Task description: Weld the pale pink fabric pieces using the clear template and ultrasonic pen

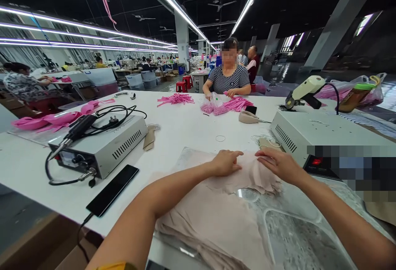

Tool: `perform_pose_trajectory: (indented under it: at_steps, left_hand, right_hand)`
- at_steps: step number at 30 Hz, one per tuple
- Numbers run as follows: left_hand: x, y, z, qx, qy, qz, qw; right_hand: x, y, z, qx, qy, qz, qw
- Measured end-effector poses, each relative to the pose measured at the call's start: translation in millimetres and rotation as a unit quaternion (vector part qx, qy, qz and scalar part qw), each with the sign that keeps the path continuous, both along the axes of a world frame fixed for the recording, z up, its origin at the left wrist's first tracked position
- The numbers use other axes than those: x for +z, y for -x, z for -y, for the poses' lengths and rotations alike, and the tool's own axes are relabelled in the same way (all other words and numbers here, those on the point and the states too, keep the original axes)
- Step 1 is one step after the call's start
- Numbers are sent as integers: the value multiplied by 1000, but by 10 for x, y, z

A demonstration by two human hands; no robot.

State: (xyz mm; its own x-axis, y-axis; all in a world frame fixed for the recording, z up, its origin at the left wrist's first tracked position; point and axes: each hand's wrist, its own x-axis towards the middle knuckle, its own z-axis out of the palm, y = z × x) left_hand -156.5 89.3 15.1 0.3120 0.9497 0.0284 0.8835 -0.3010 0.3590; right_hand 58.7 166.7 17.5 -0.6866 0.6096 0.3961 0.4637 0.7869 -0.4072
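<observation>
Pale pink fabric pieces (216,220) lie stacked and slightly rumpled on a clear plastic sheet in front of me. A smaller gathered piece of the same pale fabric (244,179) lies across the top of the stack. My left hand (227,163) rests on this upper piece, index finger and thumb apart. At its right edge my right hand (283,165) pinches the fabric between thumb and fingers. A thin loop of elastic (220,138) lies on the table beyond my hands.
A grey control box (120,142) with a corded hand tool and a phone (113,190) are at left. Another grey box (334,132) stands at right, near a cream handheld tool (307,88). Across the white table (185,125), a person (229,76) handles pink straps (236,104).
</observation>
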Motion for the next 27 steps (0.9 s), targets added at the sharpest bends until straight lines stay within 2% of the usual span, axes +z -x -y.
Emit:
perform_pose_trajectory:
  at_steps: [3,6,10,12,14,15,17,19,21,24,27]
  left_hand:
    - [89,57,31,-14,0,23,1000]
    - [242,255,247,-46,-12,48,998]
    - [423,575,800,-140,-19,37,989]
    - [481,716,1106,-171,16,5,985]
    - [522,829,1343,-197,71,-17,978]
    - [538,870,1414,-206,100,-16,973]
    - [557,899,1442,-205,139,-1,969]
    - [542,837,1317,-167,127,4,978]
    - [477,686,1078,-94,74,-21,993]
    - [297,383,637,20,26,-62,998]
    - [99,158,276,62,15,-89,994]
  right_hand:
    - [73,-130,169,-5,-7,-2,1000]
    - [73,-239,526,15,-26,-10,1000]
    - [0,-279,1271,98,-46,-18,994]
    - [-14,-268,1610,152,-18,7,988]
    - [-4,-256,1788,201,35,55,977]
    - [4,-252,1790,210,59,68,974]
    - [9,-246,1601,169,94,58,979]
    - [-17,-227,1195,59,106,19,992]
    - [-70,-175,682,-62,93,-10,994]
    - [-156,-42,1,-98,85,-9,992]
    - [-233,65,-349,-80,91,10,993]
